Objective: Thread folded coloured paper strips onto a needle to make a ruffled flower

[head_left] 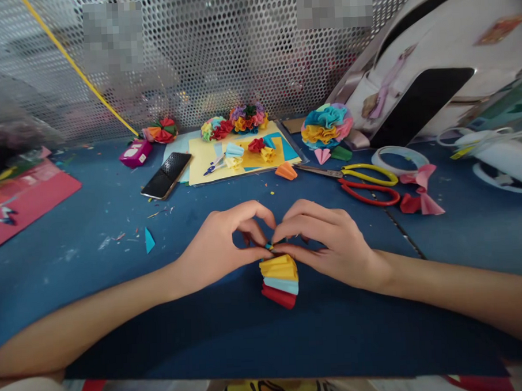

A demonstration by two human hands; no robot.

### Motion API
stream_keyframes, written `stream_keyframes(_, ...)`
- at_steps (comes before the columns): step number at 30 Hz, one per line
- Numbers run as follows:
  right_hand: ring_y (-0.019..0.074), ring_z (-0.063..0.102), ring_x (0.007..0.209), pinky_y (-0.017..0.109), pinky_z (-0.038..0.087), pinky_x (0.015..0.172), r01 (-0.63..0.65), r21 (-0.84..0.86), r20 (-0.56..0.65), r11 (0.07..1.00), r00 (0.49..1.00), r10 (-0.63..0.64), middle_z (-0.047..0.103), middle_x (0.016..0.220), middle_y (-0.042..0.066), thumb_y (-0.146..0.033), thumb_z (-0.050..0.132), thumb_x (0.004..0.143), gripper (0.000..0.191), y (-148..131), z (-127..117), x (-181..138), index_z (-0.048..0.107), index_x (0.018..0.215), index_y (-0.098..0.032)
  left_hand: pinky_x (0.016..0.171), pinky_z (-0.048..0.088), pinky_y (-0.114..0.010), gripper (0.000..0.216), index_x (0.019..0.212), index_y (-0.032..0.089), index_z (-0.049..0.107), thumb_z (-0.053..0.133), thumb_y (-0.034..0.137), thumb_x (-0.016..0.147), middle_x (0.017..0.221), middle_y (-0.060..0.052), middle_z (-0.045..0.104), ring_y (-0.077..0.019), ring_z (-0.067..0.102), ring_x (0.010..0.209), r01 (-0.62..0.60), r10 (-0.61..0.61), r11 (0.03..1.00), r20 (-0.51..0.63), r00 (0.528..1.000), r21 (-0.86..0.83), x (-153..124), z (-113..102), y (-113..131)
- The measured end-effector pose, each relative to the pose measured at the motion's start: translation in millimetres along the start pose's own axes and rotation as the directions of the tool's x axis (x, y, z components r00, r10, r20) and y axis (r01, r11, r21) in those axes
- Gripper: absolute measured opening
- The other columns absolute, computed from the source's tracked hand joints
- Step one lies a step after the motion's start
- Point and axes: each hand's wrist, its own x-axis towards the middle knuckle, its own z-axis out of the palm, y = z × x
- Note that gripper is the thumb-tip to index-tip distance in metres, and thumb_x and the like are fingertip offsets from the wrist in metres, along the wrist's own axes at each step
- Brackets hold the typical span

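My left hand [217, 246] and my right hand [332, 244] meet over the near middle of the blue table, fingers pinched together. Between the fingertips is a small blue and yellow bit, mostly hidden by them. Just below it, on the near side, lies a fan of pleated paper [279, 268] in yellow, light blue and red layers. It seems to join the pinched bit, but the fingers cover that spot. A small blue paper triangle [149, 240] rests on the table left of my left hand.
Ahead lie scissors [368, 182] with yellow and red handles, a roll of tape [400, 159], paper sheets [203, 163] bearing pleated pieces, and a phone [167, 175]. Paper flowers [327, 126] stand before a perforated metal panel [220, 53]. A pale backpack [431, 44] is at the right.
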Motion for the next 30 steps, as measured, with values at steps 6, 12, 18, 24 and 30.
stream_keyframes(6,0.0121,0.062,0.072,0.023,0.048,0.063,-0.016,0.015,0.0,1.0,1.0,0.016,0.068,0.089,0.002,-0.022,0.067,0.096,0.001,0.7,0.6,-0.5,0.065,0.095,-0.022,0.074,0.05,-0.021,0.027,0.1,0.02,0.061,0.078,0.013,0.081,0.075,0.006,0.074,-0.0106,0.069,0.072,-0.001,0.001,1.0,0.0,1.0,0.008,-0.2,-0.5,0.6)
stream_keyframes(12,0.0114,0.062,0.07,0.022,0.048,0.061,-0.001,0.008,-0.003,1.0,1.0,0.001,0.069,0.09,0.003,-0.021,0.067,0.095,0.002,-0.4,-0.7,0.7,0.066,0.094,-0.021,0.074,0.051,-0.021,0.026,0.1,0.019,0.062,0.078,0.014,0.081,0.076,0.005,0.074,-0.011,0.07,0.073,-0.005,0.005,1.0,-0.01,1.0,-0.001,-0.1,0.0,0.2)
stream_keyframes(18,0.0105,0.062,0.069,0.021,0.047,0.059,0.015,0.005,-0.013,1.0,1.0,-0.015,0.069,0.089,0.002,-0.021,0.069,0.095,0.002,0.5,-1.1,1.8,0.067,0.095,-0.02,0.074,0.05,-0.019,0.026,0.099,0.019,0.062,0.079,0.014,0.081,0.076,0.006,0.074,-0.0095,0.068,0.073,-0.011,0.011,1.0,-0.013,1.0,0.0,0.2,-0.4,-1.4)
stream_keyframes(24,0.0112,0.063,0.07,0.022,0.047,0.062,0.037,-0.003,-0.024,0.999,0.999,-0.037,0.069,0.086,0.001,-0.021,0.07,0.094,0.004,2.2,-0.5,1.5,0.067,0.092,-0.02,0.074,0.049,-0.02,0.025,0.099,0.019,0.063,0.079,0.014,0.081,0.075,0.006,0.074,-0.0093,0.067,0.072,-0.01,0.01,1.0,-0.016,1.0,-0.003,-0.8,0.5,-0.3)
stream_keyframes(30,0.0118,0.063,0.071,0.024,0.047,0.065,0.059,-0.017,-0.016,0.998,0.998,-0.06,0.068,0.084,0.001,-0.022,0.068,0.096,0.006,2.4,-0.3,1.8,0.066,0.091,-0.02,0.075,0.049,-0.02,0.025,0.098,0.018,0.063,0.078,0.013,0.08,0.076,0.005,0.072,-0.0087,0.065,0.073,0.005,-0.006,0.997,-0.011,1.0,-0.074,1.1,0.3,-1.7)
